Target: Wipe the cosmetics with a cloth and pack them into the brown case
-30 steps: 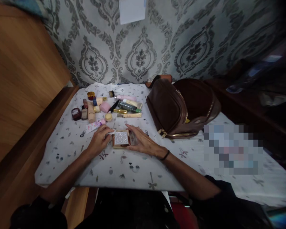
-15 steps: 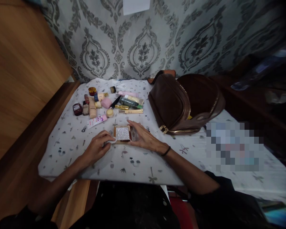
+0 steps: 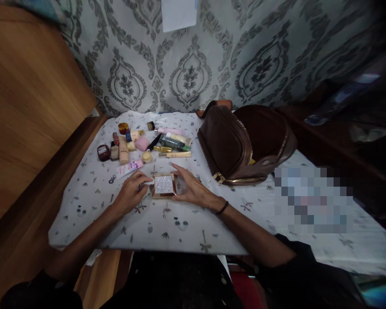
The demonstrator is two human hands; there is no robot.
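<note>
A square compact with a silver glitter top and gold rim [image 3: 164, 185] lies on the patterned white cloth in front of me. My right hand [image 3: 193, 189] grips its right edge, thumb at the near side and fingers at the far side. At the compact's left edge, my left hand [image 3: 134, 189] pinches a small white piece, perhaps a tissue or wipe [image 3: 147, 183]; most of it is hidden by the fingers. Just beyond the left hand lies a pink and white tube [image 3: 130, 168], with a small round yellow-capped jar [image 3: 146, 157] beside it.
Several cosmetics, among them a beige tube [image 3: 123, 151], a pink sponge [image 3: 142, 143] and a green bottle [image 3: 173, 143], lie beyond the hands. An open brown leather bag [image 3: 225, 146] stands to the right. A wooden panel [image 3: 35, 68] borders the left.
My left hand has moved slightly left and away from the compact's near-left corner, with the white piece still pinched. My right hand keeps its hold on the compact. The view has tilted a little.
</note>
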